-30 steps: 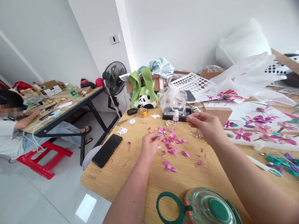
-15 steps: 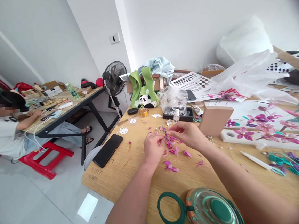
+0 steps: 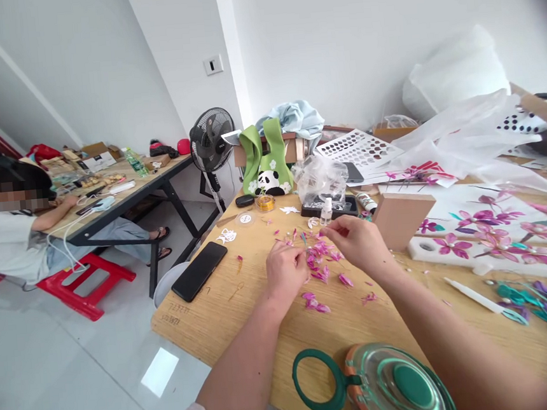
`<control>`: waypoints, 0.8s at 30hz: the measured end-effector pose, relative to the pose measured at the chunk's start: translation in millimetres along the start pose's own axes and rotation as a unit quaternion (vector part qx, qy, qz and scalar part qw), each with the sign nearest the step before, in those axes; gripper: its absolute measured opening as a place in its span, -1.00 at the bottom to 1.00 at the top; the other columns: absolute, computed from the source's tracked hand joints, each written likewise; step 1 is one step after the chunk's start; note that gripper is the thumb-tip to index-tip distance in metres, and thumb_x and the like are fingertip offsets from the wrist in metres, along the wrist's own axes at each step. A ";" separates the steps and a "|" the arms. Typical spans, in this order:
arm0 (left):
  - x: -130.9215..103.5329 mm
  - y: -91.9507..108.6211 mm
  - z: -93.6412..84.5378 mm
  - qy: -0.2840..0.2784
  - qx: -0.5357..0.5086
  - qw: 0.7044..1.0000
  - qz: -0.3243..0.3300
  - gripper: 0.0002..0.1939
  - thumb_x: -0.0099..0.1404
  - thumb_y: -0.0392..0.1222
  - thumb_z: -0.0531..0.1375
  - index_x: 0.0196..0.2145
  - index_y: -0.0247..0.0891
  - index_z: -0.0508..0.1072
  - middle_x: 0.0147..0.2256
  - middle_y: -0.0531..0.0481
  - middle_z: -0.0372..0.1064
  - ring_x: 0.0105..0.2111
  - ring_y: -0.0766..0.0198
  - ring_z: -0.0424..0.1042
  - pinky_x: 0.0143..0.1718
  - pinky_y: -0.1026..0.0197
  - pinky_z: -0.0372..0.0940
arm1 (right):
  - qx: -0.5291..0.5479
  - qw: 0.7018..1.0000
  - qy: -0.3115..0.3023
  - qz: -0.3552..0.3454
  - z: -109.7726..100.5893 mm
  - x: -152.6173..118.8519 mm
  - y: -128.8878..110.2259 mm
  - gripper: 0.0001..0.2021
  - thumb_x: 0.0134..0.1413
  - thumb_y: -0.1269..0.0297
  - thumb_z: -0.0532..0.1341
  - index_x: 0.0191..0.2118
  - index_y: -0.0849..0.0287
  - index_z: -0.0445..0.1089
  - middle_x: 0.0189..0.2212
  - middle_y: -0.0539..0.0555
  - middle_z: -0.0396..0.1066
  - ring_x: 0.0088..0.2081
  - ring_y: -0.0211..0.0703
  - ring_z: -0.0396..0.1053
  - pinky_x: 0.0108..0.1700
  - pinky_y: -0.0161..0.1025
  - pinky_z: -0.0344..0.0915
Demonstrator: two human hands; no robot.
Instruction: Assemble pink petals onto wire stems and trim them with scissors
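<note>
Over the wooden table (image 3: 264, 314), my left hand (image 3: 286, 266) is closed, its fingertips pinched around something too small to name, with a thin bluish tip near them. To its right, my right hand (image 3: 356, 239) is pinched too, and what its fingertips hold is too small to make out. The two hands are apart. Pink petals (image 3: 320, 253) lie scattered between and below them. A small clear bottle (image 3: 326, 212) stands just behind my right fingertips. A wooden block (image 3: 403, 219) stands upright to the right of that hand.
A black phone (image 3: 199, 272) lies at the left edge. A clear-lidded container (image 3: 398, 379) with a green ring is at the front. Pink flowers (image 3: 453, 245) rest on white foam at right, near a white pen-like tool (image 3: 473, 293). Another person (image 3: 3, 235) sits at the far-left table.
My right hand has moved away from my left hand, opening a gap between the fingertips. The view has shifted slightly.
</note>
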State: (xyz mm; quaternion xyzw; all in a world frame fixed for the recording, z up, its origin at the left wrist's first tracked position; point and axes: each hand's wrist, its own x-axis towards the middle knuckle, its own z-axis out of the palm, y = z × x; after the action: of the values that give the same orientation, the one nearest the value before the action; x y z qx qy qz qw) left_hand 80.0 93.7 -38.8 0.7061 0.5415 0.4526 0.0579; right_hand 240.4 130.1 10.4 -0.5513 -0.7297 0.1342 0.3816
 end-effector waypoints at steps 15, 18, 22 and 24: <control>2.9 -7.1 5.3 -0.020 -0.072 0.987 -0.142 -0.83 0.13 -0.26 0.15 -0.54 -0.25 0.52 -0.59 0.01 0.39 -0.50 0.28 0.33 -0.36 0.24 0.18 | -0.155 0.987 -0.048 0.022 4.8 6.6 41.7 -0.69 0.12 0.23 0.05 -0.26 0.11 0.55 -0.29 0.16 0.53 -0.31 0.02 0.44 -0.38 -0.22 0.16; 2.4 -7.0 6.3 -0.022 -0.095 0.983 -0.156 -0.84 0.13 -0.25 0.16 -0.52 -0.25 0.52 -0.59 0.01 0.39 -0.51 0.29 0.33 -0.38 0.24 0.18 | -0.158 0.986 -0.061 0.016 8.3 6.0 42.7 -0.70 0.10 0.28 0.05 -0.26 0.11 0.55 -0.29 0.17 0.52 -0.32 0.03 0.44 -0.39 -0.21 0.16; 3.6 -7.4 8.0 -0.033 -0.207 0.956 -0.204 -0.88 0.11 -0.24 0.18 -0.52 -0.26 0.50 -0.60 0.02 0.38 -0.55 0.32 0.31 -0.43 0.27 0.16 | -0.140 0.989 -0.054 0.016 5.1 6.9 38.2 -0.69 0.10 0.29 0.05 -0.20 0.10 0.55 -0.22 0.16 0.52 -0.25 0.04 0.45 -0.31 -0.20 0.21; 5.4 -6.9 7.4 -0.041 -0.304 0.920 -0.244 -0.87 0.10 -0.20 0.21 -0.51 -0.29 0.49 -0.60 0.02 0.38 -0.58 0.34 0.29 -0.47 0.29 0.14 | -0.099 0.993 -0.052 0.025 1.7 7.7 33.4 -0.70 0.08 0.28 0.07 -0.21 0.12 0.55 -0.25 0.14 0.53 -0.26 0.01 0.45 -0.28 -0.21 0.23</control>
State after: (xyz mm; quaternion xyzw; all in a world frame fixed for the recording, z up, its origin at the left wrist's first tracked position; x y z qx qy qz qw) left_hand 80.3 104.0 -44.0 0.5185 0.5301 0.5385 0.4003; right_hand 261.9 149.3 -8.3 -0.5968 -0.7441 0.1000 0.2830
